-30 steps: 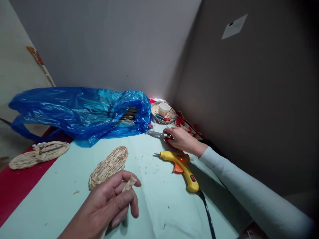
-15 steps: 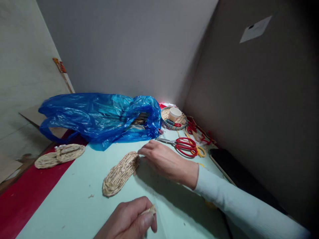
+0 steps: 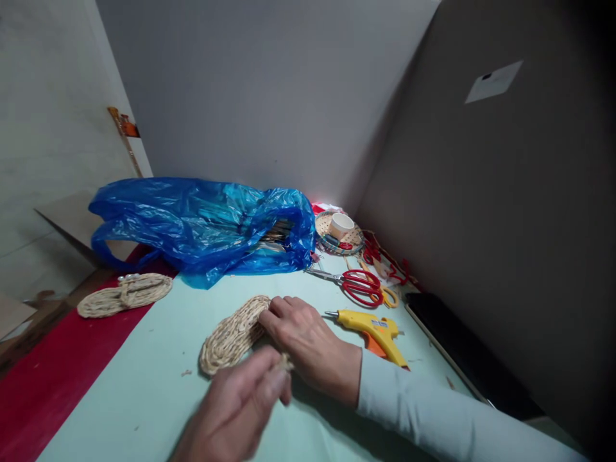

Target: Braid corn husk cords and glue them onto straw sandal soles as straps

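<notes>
Green tabletop [image 3: 125,378]; left fingers [image 3: 269,388] pinching fibre [image 3: 287,363], right fingers [image 3: 280,310] on braided sole [image 3: 230,338], grip unclear

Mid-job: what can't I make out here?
Head view:
Woven sole: upper right edge, partly hidden by right hand.
Pale piece: partly hidden by the blurred left hand.
Glue gun: handle end, behind the right sleeve.
Blue bag: contents mostly hidden by folds.
White sheet: markings too small.

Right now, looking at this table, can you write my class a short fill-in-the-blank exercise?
The ____ hand is at the far end of the nearer sole.
The body of the glue gun is coloured ____.
Just beyond it lie red-handled ____.
The bag is coloured ____.

Missing words: right, yellow, scissors, blue.
</notes>
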Demonstrator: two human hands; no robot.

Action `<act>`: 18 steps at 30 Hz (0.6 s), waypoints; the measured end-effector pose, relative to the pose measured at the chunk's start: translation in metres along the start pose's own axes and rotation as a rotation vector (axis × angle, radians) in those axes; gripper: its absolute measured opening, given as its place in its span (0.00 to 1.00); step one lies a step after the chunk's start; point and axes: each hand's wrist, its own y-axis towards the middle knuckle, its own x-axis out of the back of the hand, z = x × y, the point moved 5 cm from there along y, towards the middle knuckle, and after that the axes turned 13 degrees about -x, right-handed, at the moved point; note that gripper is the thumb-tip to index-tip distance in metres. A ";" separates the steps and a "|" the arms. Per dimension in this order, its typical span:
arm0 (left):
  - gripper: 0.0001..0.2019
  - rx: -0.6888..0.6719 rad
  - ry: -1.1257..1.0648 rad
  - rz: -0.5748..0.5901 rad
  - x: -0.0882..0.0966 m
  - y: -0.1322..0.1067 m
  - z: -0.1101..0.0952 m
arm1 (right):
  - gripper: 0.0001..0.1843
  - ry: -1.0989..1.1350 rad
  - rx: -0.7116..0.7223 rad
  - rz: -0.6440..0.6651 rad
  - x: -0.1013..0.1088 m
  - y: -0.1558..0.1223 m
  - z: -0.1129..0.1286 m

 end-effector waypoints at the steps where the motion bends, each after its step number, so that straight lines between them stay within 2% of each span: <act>1: 0.20 -0.007 -0.088 -0.092 0.009 0.003 -0.001 | 0.05 0.003 0.008 0.000 -0.002 0.001 0.000; 3: 0.17 -0.074 -0.208 -0.286 0.029 0.012 -0.004 | 0.07 0.013 0.015 -0.002 -0.006 0.004 -0.002; 5: 0.14 -0.126 -0.234 -0.362 0.044 0.021 -0.007 | 0.09 0.030 0.019 0.001 -0.007 0.005 -0.003; 8: 0.14 -0.170 -0.223 -0.373 0.052 0.030 -0.008 | 0.12 0.079 -0.029 0.004 0.004 -0.002 -0.006; 13: 0.14 -0.194 -0.163 -0.343 0.042 0.026 -0.013 | 0.12 0.231 -0.160 0.038 0.041 -0.040 -0.005; 14: 0.15 -0.196 -0.151 -0.348 0.040 0.023 -0.014 | 0.12 0.293 -0.166 0.089 0.045 -0.050 -0.002; 16: 0.16 -0.205 -0.137 -0.338 0.036 0.020 -0.017 | 0.11 0.562 -0.127 0.326 0.041 -0.068 0.009; 18: 0.15 -0.210 -0.119 -0.283 0.032 0.019 -0.019 | 0.07 0.776 -0.055 0.485 0.035 -0.082 0.021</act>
